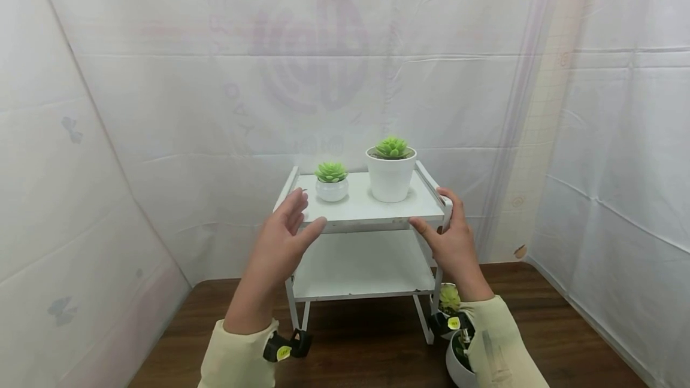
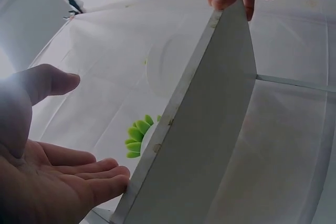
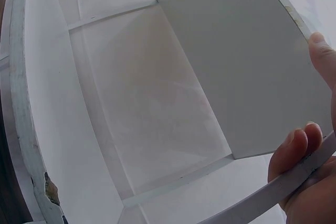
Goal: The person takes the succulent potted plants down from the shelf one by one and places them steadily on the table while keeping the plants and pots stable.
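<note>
A white two-tier shelf rack stands in front of me. On its top board are a small succulent in a round white pot and a larger potted succulent to the right. My right hand grips the rack's front right corner, fingers curled round the side bar and thumb on the top board's front edge. My left hand is beside the front left corner with fingers extended and thumb spread, holding nothing. In the left wrist view, its fingertips come right up to the board's edge.
The rack stands on a dark brown wooden table. By its right legs are a potted succulent and another white pot, partly hidden by my right forearm. White sheeting hangs behind and at both sides.
</note>
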The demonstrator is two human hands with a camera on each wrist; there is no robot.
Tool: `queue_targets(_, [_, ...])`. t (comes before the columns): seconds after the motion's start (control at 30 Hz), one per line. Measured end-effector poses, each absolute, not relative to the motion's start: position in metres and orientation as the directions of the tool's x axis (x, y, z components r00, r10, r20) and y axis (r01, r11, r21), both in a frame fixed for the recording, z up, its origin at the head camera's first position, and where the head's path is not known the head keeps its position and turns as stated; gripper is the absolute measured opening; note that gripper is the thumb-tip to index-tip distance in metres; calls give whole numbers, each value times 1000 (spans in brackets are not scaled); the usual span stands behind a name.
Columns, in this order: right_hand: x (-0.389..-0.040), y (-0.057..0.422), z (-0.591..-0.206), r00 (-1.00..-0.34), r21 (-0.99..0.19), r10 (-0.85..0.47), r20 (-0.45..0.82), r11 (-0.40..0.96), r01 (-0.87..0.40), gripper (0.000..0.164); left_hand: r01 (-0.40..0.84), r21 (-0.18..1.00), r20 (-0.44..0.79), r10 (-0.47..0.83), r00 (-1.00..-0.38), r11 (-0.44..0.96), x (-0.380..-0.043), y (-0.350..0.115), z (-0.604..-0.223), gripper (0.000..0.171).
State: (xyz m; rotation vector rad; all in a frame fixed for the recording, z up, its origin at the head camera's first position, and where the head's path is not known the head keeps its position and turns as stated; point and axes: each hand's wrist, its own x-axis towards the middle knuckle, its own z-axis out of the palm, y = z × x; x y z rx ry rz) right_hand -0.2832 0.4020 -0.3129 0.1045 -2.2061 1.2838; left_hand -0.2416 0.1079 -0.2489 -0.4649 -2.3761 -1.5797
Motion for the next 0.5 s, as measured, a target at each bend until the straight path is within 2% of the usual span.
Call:
queue_targets(0.27, [-282,402,-312,-831,-768,214,513,546,-334,82,362,843,348,110,-931,398,-249,111,-245,78])
queue_targets(0.5, [-283,403,-313,-827,-768,211,522,539,-347,82,330,802,327,97,-940,498,-252,115,-240,78])
